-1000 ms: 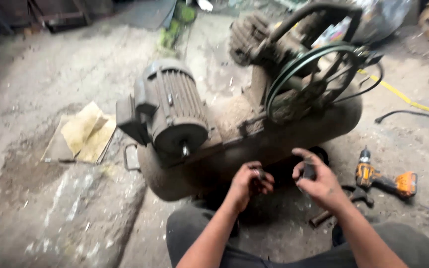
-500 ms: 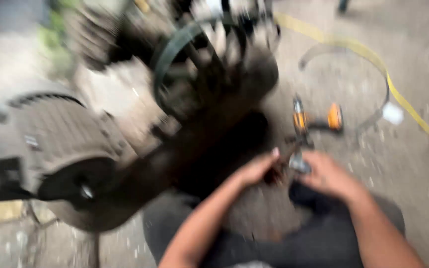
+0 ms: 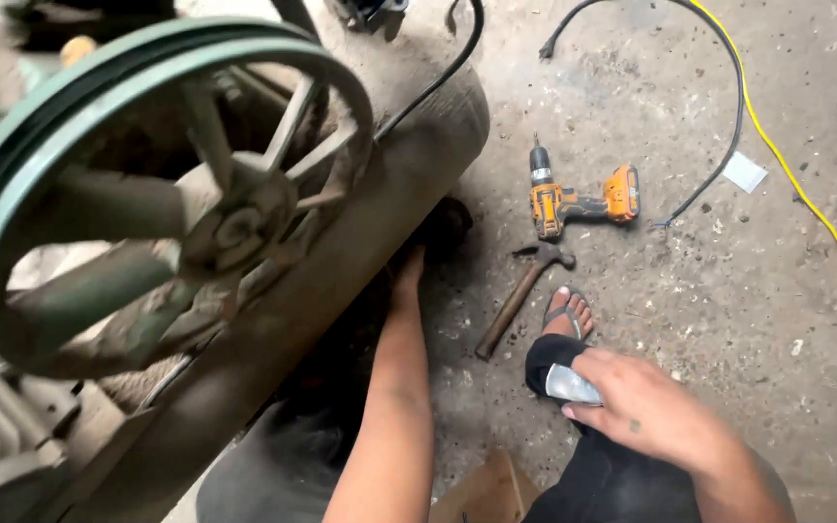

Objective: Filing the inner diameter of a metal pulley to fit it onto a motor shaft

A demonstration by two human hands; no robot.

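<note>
My left hand (image 3: 407, 279) reaches under the rusty brown tank (image 3: 341, 261) of an old air compressor, beside a dark wheel (image 3: 443, 225); its fingers are hidden in the shadow there. My right hand (image 3: 646, 407) rests on my right knee, fingers curled on a small flat silvery piece (image 3: 572, 385). A big green belt pulley (image 3: 147, 184) fills the upper left, close to the camera.
An orange cordless drill (image 3: 573, 201) and a wooden-handled hammer (image 3: 520, 295) lie on the concrete floor right of the tank. My foot in a sandal (image 3: 567, 315) is beside the hammer. A black cable (image 3: 719, 126) and a yellow cable (image 3: 806, 184) curve across the floor.
The view swung right and came closer to the compressor. My hands, held together in front of me before, have parted: the left went under the tank, the right dropped to my knee.
</note>
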